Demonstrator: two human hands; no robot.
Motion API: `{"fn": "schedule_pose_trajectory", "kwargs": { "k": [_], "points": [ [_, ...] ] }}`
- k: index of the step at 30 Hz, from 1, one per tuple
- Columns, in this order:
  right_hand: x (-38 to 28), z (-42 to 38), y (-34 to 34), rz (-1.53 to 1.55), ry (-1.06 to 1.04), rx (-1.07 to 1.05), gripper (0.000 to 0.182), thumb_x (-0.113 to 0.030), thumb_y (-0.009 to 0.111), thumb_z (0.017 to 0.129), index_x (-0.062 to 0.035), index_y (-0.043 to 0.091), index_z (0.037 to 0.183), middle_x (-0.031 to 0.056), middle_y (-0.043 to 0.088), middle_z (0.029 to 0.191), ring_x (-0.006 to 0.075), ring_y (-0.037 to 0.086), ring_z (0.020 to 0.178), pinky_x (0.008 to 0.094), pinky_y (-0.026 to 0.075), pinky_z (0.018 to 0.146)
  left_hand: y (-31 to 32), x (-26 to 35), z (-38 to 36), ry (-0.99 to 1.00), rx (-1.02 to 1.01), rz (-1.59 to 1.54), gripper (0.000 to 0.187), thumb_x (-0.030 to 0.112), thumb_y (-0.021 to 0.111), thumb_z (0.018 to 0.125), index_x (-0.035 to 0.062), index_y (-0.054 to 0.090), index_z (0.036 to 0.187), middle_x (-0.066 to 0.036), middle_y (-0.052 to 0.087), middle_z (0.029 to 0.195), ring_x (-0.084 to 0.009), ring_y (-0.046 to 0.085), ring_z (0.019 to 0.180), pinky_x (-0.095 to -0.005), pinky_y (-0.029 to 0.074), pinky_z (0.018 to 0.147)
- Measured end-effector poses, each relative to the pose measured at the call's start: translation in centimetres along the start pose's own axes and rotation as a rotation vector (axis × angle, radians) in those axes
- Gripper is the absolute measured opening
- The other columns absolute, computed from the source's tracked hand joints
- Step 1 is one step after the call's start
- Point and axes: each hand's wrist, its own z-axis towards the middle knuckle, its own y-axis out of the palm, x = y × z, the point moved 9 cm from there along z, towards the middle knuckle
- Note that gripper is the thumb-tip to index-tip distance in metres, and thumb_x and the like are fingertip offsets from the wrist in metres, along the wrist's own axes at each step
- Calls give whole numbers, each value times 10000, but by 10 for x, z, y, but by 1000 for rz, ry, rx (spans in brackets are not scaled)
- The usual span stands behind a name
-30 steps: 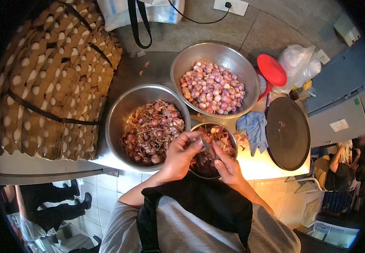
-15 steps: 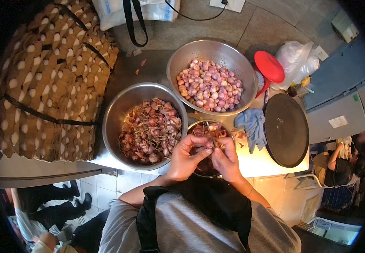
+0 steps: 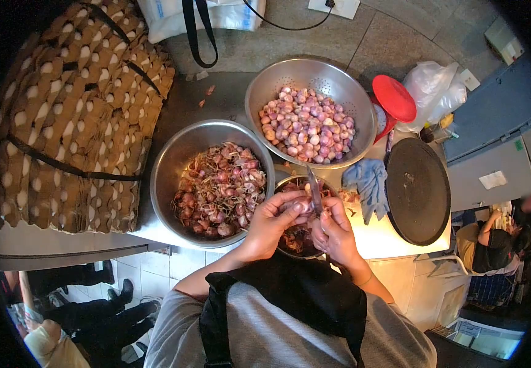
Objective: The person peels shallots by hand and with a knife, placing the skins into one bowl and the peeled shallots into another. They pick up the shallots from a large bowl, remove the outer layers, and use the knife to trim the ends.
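Between the fingers of my left hand (image 3: 270, 226) is a shallot (image 3: 305, 205). My right hand (image 3: 334, 235) grips a knife (image 3: 315, 193), its blade pointing up and away from me beside the shallot. Both hands are over a small metal bowl (image 3: 290, 180) of dark red skins, which they partly hide. On the left stands a large steel bowl (image 3: 162, 184) of unpeeled shallots (image 3: 219, 190) with dry roots and skins. Behind the small bowl, a metal colander (image 3: 363, 101) holds peeled pink shallots (image 3: 307, 124).
A blue cloth (image 3: 368, 184) and a round black tray (image 3: 417, 190) lie to the right. A red scale (image 3: 394, 100) and a plastic bag (image 3: 431, 86) stand farther back. Stacked egg trays (image 3: 75, 122) fill the left. Other people (image 3: 94, 313) are at lower left and far right.
The knife blade has swung up into plain view beside the shallot. My hands have turned slightly, and the right hand has moved a little lower. The people at lower left have shifted.
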Motion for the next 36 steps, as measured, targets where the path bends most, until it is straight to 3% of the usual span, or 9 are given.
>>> {"fn": "schedule_pose_trajectory", "kwargs": {
  "k": [5, 9, 16, 19, 20, 22, 27, 32, 36],
  "points": [
    [-11, 2, -30, 2, -71, 139, 163, -220, 392, 918, -153, 364, 1064, -25, 324, 537, 53, 261, 419, 183, 209, 378, 7, 6, -6, -50, -22, -49, 305, 101, 488, 872, 44, 443, 1168, -69, 562, 1037, -141, 544, 921, -300, 472, 779],
    [-20, -2, -36, -182, -148, 223, 359, -198, 402, 911, -142, 335, 1259, -35, 321, 536, 51, 272, 417, 184, 237, 389, 12, 13, -7, -50, -51, -200, 281, 118, 468, 882, 74, 415, 1155, -37, 554, 1016, -134, 545, 875, -285, 467, 752],
    [8, -19, -13, -241, -83, -66, 428, -172, 397, 916, -43, 308, 1315, -70, 330, 606, 31, 303, 486, 173, 251, 448, -4, 8, 0, -62, 9, -167, 221, 83, 501, 861, 66, 440, 1073, -76, 538, 1050, -146, 549, 886, -289, 480, 753],
    [13, -25, -13, -383, -79, -45, 423, -161, 414, 908, -19, 333, 1298, -64, 335, 611, 28, 323, 506, 170, 275, 472, 0, 18, -4, -16, 115, -153, 221, 46, 531, 839, 48, 443, 1041, -77, 553, 1018, -154, 551, 884, -295, 473, 771],
    [13, -26, -16, -391, -77, -43, 421, -147, 422, 902, -10, 341, 1292, -17, 473, 734, 27, 354, 544, 166, 311, 501, 1, 19, -4, 4, 110, -133, 219, 43, 544, 830, 43, 454, 1030, -73, 557, 1003, -146, 550, 882, -287, 471, 771],
    [15, -24, -20, -508, -163, -21, 435, -151, 407, 906, 3, 308, 1301, -37, 423, 658, 33, 323, 496, 171, 259, 469, 2, 21, -4, 44, 99, -92, 215, 39, 570, 814, 33, 477, 1007, -66, 565, 972, -128, 547, 879, -270, 466, 770],
    [7, -19, -12, -495, -169, -21, 425, -159, 421, 904, -38, 331, 1301, 70, 470, 1125, 34, 393, 586, 169, 350, 525, -4, 19, -5, 192, 109, 138, 220, 35, 633, 768, 23, 527, 960, -40, 581, 919, -89, 534, 868, -231, 447, 765],
    [0, -7, -11, -291, -168, -39, 365, -171, 419, 906, -24, 371, 1236, -2, 490, 777, 34, 367, 536, 170, 299, 465, 16, 13, -12, 200, 19, 349, 203, -30, 591, 775, 17, 522, 960, -38, 587, 902, -100, 545, 865, -242, 434, 792],
    [-6, -3, -6, -158, -142, -18, 337, -168, 413, 907, -35, 361, 1213, -47, 414, 676, 38, 328, 509, 169, 272, 448, 16, 14, -8, 238, -1, 270, 243, -18, 577, 789, 4, 485, 1013, -59, 568, 952, -125, 542, 904, -269, 456, 803]
  ]
}}
